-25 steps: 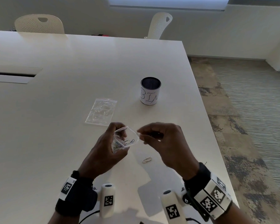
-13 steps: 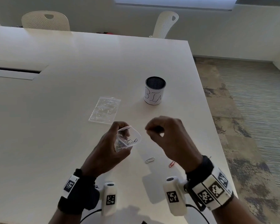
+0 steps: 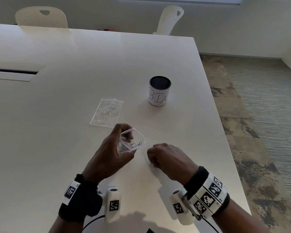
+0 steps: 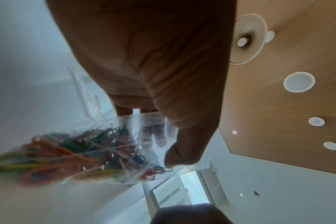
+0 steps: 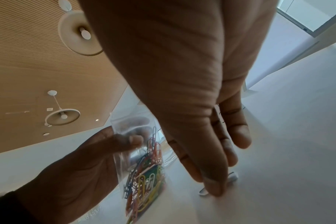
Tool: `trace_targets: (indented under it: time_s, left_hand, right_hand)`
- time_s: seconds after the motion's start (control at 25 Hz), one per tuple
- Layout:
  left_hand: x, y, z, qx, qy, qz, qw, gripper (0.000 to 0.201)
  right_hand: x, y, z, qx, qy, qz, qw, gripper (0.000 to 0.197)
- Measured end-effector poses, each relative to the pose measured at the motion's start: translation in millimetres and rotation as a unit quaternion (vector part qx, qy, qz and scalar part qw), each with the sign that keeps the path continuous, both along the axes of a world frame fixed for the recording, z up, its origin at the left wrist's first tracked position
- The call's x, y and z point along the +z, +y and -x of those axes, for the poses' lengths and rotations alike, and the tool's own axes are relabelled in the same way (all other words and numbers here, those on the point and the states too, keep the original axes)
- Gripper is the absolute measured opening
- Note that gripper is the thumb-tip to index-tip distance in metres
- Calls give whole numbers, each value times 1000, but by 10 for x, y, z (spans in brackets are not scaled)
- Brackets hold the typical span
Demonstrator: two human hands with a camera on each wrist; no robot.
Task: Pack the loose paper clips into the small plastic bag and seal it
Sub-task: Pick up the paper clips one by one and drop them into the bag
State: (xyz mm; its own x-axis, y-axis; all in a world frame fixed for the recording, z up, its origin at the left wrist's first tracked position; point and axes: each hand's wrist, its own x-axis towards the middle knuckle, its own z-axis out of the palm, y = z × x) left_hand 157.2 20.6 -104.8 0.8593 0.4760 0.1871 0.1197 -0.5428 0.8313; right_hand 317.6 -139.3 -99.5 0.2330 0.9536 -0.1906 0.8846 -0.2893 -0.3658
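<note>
My left hand [image 3: 118,148] holds a small clear plastic bag [image 3: 133,142] above the white table, gripping it by the side with the mouth standing open. Several coloured paper clips [image 4: 77,154] fill its lower part, and they also show in the bag [image 5: 142,166] in the right wrist view. My right hand [image 3: 152,161] is down on the table just right of the bag. Its thumb and fingertips [image 5: 213,184] pinch a pale paper clip [image 5: 233,177] lying on the surface. One end of the clip [image 3: 150,164] peeks out under the fingers.
A second clear bag [image 3: 107,113] lies flat beyond my left hand. A dark mesh cup with a white label [image 3: 160,91] stands further back right. The table's right edge [image 3: 225,140] is close to my right hand. Two chairs [image 3: 170,19] stand at the far side.
My right hand has dropped from beside the bag's mouth down to the table, onto the pale clip. A red clip seen half a second ago is now hidden. The left hand still holds the bag.
</note>
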Motion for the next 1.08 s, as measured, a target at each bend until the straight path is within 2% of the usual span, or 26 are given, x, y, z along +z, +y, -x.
trace_targets:
  time_s: [0.12, 0.32, 0.44, 0.56, 0.64, 0.68, 0.84, 1.0, 1.08]
  left_hand:
    - [12, 11, 7, 0, -4, -6, 1000, 48]
    - [12, 8, 8, -2, -3, 4, 1000, 49]
    - [-1, 3, 14, 0, 2, 12, 1000, 51]
    - [2, -7, 2, 0, 1, 11, 1000, 52]
    - [12, -14, -10, 2, 3, 8, 1000, 52]
    - [16, -18, -12, 2, 6, 10, 1000, 52]
    - [33, -23, -6, 2, 12, 25, 1000, 55]
    - [33, -14, 18, 3, 1, 17, 1000, 49]
    - [26, -14, 22, 1, 2, 20, 1000, 49]
  right_hand:
    - [5, -7, -16, -3, 12, 16, 1000, 9]
    - [62, -33, 38, -3, 29, 27, 999, 19]
    - [184, -65, -1, -74, 91, -95, 989, 12]
    - [405, -57, 52, -149, 171, -289, 930, 12]
    - [543, 2, 146, -154, 197, -355, 901, 11]
    - [571, 44, 191, -146, 195, -367, 898, 8]
    - [504, 179, 239, -116, 133, -340, 924, 12]
    - [471, 111, 90, -113, 106, -359, 920, 12]
    - [412, -20, -70, -127, 96, -319, 934, 10]
